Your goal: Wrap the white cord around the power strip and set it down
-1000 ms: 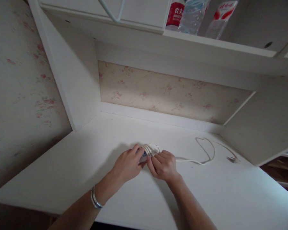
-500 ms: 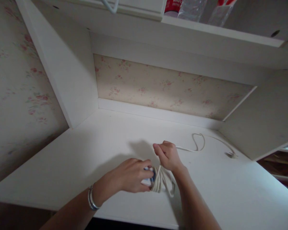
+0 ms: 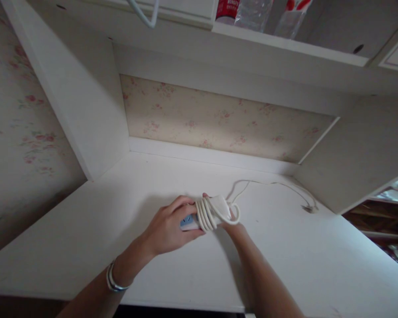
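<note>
A white power strip with a blue socket face is held tilted just above the desk. My left hand is closed round its left end, thumb below and fingers above. Several turns of cream power cord wrap its middle, and a loose loop hangs at the right end. Behind that end is my right hand, closed on the cord; most of its fingers are hidden by the strip, with one fingertip showing above. From there the cord trails right across the desk to its plug.
The white desk has side panels and a low back ledge, with floral wallpaper behind. Overhead, a shelf holds a red-labelled bottle and clear plastic containers. A pale curved bar hangs at the top.
My right hand has gone from above the strip to behind its right end. The strip has been lifted and turned, showing its socket face. The trailing cord has shifted.
</note>
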Demonstrator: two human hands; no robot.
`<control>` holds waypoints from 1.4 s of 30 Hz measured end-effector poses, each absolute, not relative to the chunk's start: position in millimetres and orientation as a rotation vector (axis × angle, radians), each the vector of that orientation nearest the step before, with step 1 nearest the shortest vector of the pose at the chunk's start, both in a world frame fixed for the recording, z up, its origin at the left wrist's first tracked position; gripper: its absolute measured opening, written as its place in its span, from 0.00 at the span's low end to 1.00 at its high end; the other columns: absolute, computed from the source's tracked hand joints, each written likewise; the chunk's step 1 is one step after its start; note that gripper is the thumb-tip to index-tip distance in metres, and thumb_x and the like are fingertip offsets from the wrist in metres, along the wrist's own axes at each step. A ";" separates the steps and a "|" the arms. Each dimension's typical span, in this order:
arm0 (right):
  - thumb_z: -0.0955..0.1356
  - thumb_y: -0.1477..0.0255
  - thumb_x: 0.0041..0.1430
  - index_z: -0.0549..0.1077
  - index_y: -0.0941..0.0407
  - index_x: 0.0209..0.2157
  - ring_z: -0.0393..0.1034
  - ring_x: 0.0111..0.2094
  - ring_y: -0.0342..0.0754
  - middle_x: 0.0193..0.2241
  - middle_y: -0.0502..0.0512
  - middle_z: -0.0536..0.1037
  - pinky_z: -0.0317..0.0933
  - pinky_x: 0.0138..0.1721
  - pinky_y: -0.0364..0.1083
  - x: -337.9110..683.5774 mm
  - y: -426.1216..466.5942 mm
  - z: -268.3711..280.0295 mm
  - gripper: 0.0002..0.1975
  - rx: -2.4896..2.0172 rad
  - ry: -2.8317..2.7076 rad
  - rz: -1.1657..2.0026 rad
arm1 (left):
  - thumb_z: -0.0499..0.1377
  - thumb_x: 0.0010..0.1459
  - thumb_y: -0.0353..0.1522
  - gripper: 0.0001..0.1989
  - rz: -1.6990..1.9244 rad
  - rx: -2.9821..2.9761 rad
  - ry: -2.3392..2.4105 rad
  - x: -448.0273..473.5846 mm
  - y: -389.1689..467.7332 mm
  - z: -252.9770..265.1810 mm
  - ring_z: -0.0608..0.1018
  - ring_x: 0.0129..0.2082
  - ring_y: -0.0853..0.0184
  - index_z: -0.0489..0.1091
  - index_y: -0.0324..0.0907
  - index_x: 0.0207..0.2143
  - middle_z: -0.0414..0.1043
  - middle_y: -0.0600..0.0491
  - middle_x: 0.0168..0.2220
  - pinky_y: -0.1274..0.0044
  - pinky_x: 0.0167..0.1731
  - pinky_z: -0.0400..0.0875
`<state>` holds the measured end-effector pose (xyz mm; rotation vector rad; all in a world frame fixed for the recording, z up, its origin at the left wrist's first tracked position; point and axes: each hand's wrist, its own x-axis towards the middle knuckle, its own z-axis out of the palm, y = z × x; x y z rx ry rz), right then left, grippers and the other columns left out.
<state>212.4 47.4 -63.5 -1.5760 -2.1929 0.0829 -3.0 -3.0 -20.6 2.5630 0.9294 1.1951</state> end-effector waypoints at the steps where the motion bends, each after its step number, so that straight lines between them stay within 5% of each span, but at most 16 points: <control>1: 0.62 0.66 0.58 0.76 0.56 0.31 0.70 0.29 0.47 0.28 0.55 0.78 0.58 0.33 0.43 208.6 45.6 -63.4 0.12 -1.587 -2.210 0.067 | 0.62 0.51 0.40 0.18 1.244 2.543 1.008 -4.1 -0.4 -20.8 0.73 0.44 0.67 0.66 0.47 0.44 0.67 0.52 0.45 0.75 0.43 0.71; 10: 0.59 0.68 0.63 0.69 0.57 0.22 0.63 0.18 0.41 0.17 0.52 0.73 0.45 0.27 0.44 170.6 14.4 -51.0 0.18 -1.299 -2.325 -0.482 | 0.58 0.55 0.39 0.16 1.121 2.493 1.681 -8.8 10.3 -21.2 0.75 0.40 0.64 0.64 0.47 0.45 0.66 0.50 0.46 0.76 0.35 0.72; 26: 0.64 0.74 0.56 0.63 0.56 0.15 0.54 0.18 0.40 0.12 0.49 0.65 0.44 0.27 0.46 185.1 5.2 -37.0 0.17 -0.878 -2.165 -0.662 | 0.56 0.53 0.31 0.17 0.781 2.590 1.323 1.8 3.4 -30.7 0.73 0.42 0.65 0.62 0.47 0.47 0.64 0.52 0.47 0.73 0.41 0.70; 34: 0.63 0.72 0.59 0.60 0.57 0.11 0.51 0.15 0.38 0.10 0.46 0.58 0.48 0.26 0.43 187.5 12.5 -34.3 0.22 -1.025 -2.099 -0.356 | 0.59 0.52 0.35 0.12 0.550 2.814 0.972 -1.6 0.3 -32.9 0.74 0.40 0.64 0.69 0.48 0.41 0.68 0.53 0.42 0.72 0.41 0.70; 42: 0.58 0.60 0.63 0.62 0.56 0.12 0.54 0.16 0.39 0.11 0.46 0.60 0.49 0.24 0.41 194.7 20.0 -26.6 0.27 -1.329 -2.128 0.255 | 0.59 0.53 0.35 0.07 0.503 2.835 0.667 0.9 -6.7 -32.1 0.76 0.39 0.66 0.72 0.48 0.36 0.70 0.55 0.45 0.75 0.41 0.69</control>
